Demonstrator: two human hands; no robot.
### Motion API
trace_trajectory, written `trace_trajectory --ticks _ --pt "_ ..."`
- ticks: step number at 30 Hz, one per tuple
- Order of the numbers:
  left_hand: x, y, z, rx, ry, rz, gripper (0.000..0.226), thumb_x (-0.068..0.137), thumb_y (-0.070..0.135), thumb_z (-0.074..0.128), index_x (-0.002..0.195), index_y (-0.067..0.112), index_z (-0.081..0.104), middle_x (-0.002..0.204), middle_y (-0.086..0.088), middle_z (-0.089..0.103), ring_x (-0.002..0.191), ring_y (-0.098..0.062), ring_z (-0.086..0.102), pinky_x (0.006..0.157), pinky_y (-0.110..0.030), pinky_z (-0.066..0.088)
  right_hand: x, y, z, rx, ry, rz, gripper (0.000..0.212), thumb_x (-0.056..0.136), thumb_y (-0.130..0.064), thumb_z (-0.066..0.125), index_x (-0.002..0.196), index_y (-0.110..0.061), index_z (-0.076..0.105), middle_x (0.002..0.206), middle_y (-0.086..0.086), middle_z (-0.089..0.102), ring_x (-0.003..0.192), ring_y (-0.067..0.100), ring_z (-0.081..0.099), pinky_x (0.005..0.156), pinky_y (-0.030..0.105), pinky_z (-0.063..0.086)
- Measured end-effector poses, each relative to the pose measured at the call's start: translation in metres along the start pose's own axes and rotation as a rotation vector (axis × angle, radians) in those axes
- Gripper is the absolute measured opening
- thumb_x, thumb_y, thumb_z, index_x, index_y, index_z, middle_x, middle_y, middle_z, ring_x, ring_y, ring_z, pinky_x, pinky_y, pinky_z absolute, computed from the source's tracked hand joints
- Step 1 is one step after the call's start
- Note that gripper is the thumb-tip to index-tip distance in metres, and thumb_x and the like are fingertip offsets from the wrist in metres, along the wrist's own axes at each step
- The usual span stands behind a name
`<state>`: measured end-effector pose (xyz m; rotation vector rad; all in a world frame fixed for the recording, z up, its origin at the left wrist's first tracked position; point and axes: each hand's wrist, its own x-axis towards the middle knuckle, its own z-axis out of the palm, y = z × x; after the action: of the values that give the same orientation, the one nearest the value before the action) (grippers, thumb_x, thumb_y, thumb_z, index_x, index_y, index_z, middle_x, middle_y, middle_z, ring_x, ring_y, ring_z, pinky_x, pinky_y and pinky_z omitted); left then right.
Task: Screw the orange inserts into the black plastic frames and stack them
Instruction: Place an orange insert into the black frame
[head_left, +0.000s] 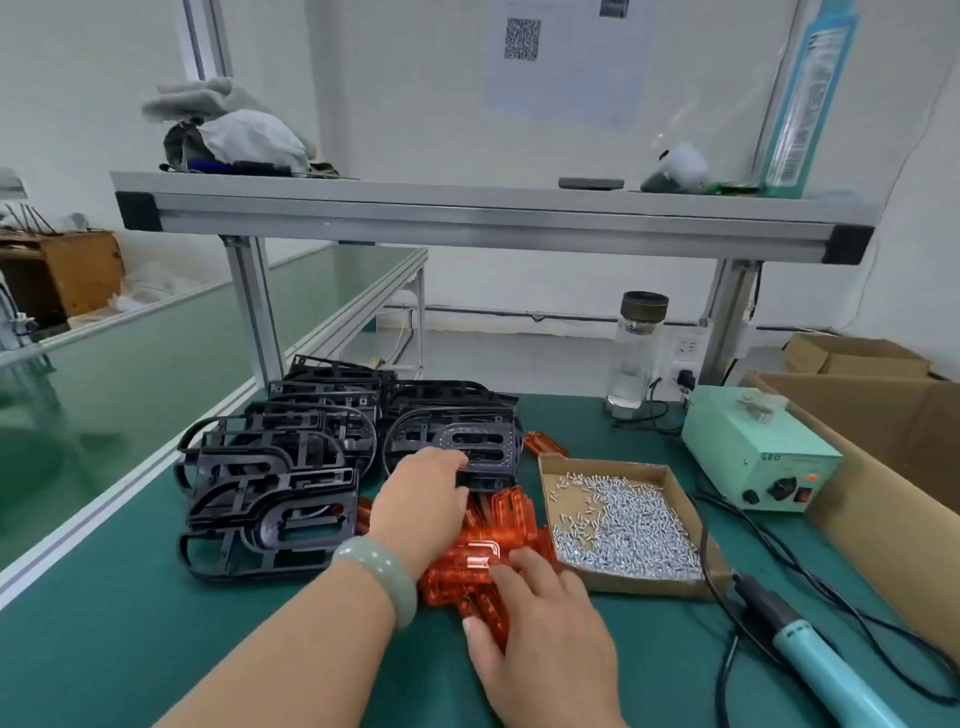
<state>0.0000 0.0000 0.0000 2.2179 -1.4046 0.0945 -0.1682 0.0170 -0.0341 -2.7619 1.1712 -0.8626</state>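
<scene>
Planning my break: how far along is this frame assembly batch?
Done: nothing evident; the stacked black frames show no inserts. In hand: the left hand grips a black frame, the right hand lies on the orange inserts. Left: all fastening, since the screwdriver lies idle and the screws fill their tray.

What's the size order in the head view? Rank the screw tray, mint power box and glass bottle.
1. screw tray: largest, though nearest the camera.
2. mint power box: close behind, so true order unsure.
3. glass bottle: clearly smallest.
</scene>
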Motion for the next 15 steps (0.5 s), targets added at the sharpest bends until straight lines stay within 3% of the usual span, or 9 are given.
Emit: trace_trajectory --ticks 2,6,10,15 --pt "0.011 0.002 0.005 0.146 -0.001 0.031 0.040 0.092 0.026 0.051 0.132 0.025 0.047 0.131 -0.001 0.044 0.122 -0.023 0.039 0.098 -0.032 0.039 0.000 0.001 0.003 0.084 0.030 -0.010 0.049 0.034 -0.049 0.091 0.076 -0.029 0.076 0.091 -0.012 0.072 0.063 0.015 0.062 0.044 0.024 0.052" --pt "0.029 0.010 0.020 0.353 0.004 0.129 0.038 0.088 0.025 0.055 0.126 0.022 0.049 0.127 -0.003 0.035 0.116 -0.025 0.033 0.089 -0.033 0.043 0.004 0.008 0.014 0.093 0.035 -0.012 0.058 0.023 -0.047 0.092 0.075 -0.026 0.078 0.087 -0.011 0.073 0.060 0.017 0.063 0.044 0.019 0.051" --pt "0.036 0.017 0.024 0.481 -0.007 0.229 0.032 0.088 0.022 0.055 0.118 0.017 0.047 0.122 -0.005 0.040 0.110 -0.026 0.042 0.083 -0.034 0.040 0.008 0.008 0.016 0.059 0.035 -0.024 0.065 0.013 -0.047 0.091 0.073 -0.024 0.079 0.085 -0.010 0.073 0.056 0.017 0.064 0.043 0.015 0.048" --pt "0.033 0.020 0.023 0.579 -0.075 0.347 0.026 0.089 0.008 0.043 0.114 0.013 0.047 0.114 -0.008 0.049 0.102 -0.028 0.053 0.078 -0.037 0.039 0.007 0.010 0.017 0.083 0.086 -0.049 0.058 0.012 -0.033 0.093 0.068 -0.030 0.076 0.075 -0.014 0.070 0.054 0.013 0.063 0.043 0.013 0.046"
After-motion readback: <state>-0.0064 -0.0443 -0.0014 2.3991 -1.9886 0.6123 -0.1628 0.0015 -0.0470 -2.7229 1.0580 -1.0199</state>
